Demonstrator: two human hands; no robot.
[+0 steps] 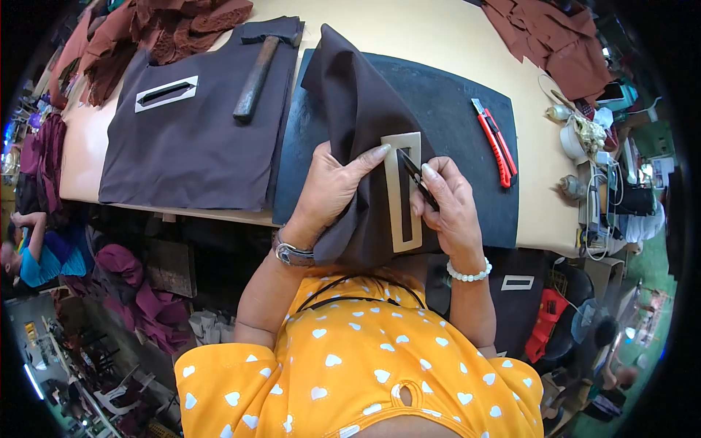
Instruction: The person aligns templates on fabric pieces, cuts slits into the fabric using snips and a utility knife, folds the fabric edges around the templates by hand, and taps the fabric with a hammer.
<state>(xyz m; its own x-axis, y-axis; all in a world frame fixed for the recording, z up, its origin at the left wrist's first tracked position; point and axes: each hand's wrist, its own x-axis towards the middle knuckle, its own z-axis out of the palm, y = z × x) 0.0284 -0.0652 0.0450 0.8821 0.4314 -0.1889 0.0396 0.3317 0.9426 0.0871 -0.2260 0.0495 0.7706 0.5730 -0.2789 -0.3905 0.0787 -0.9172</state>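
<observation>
My left hand [330,188] is closed on a dark brown fabric piece [358,95], its thumb pressed on the top of a beige rectangular frame [395,204] that lies on the cloth. A long narrow slot runs down the frame's middle. In my right hand [453,201] is a small black pointed tool that looks like thread snips [415,174]. Its tip reaches the upper end of the slot; whether it touches the cloth there I cannot tell. The right fingers hide much of the tool.
A black mat [456,95] lies under the work, with a red utility knife [496,146] on its right. On the left, a hammer [257,80] rests on another dark fabric panel [197,153] with a white slotted frame [166,93]. Rust-brown cloth [555,44] lies at the back right.
</observation>
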